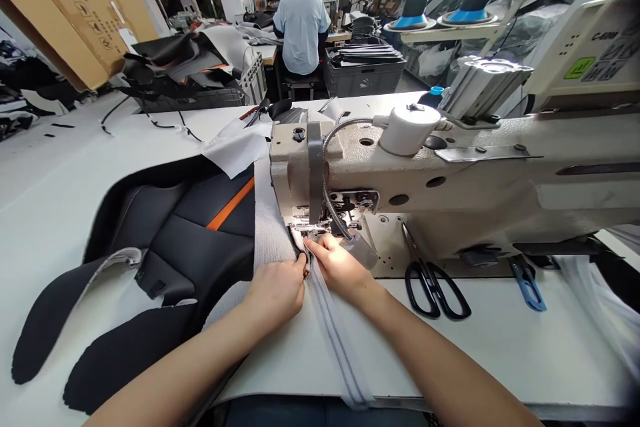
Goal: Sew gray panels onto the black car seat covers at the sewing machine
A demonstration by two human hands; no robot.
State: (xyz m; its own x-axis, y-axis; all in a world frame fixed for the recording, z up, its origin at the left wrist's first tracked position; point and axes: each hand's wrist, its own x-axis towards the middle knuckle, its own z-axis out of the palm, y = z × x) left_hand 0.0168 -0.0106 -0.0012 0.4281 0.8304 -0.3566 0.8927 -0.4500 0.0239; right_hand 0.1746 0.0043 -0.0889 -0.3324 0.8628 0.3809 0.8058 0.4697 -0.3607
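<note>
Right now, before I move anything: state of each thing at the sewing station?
Zipper tape: flat, running up to the presser foot
Left hand: fingertips on the tape's edge
Right hand: fingers on the tape by the presser foot
Gooseneck lamp: bent down toward the presser foot
Scissors: closed, lying on the table
Black-and-orange panel: lying flat
Grey crate: stacked with black pieces

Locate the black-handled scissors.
In the head view, the black-handled scissors lie on the white table, right of the right hand, beside the sewing machine, left of a blue-handled tool.
</note>
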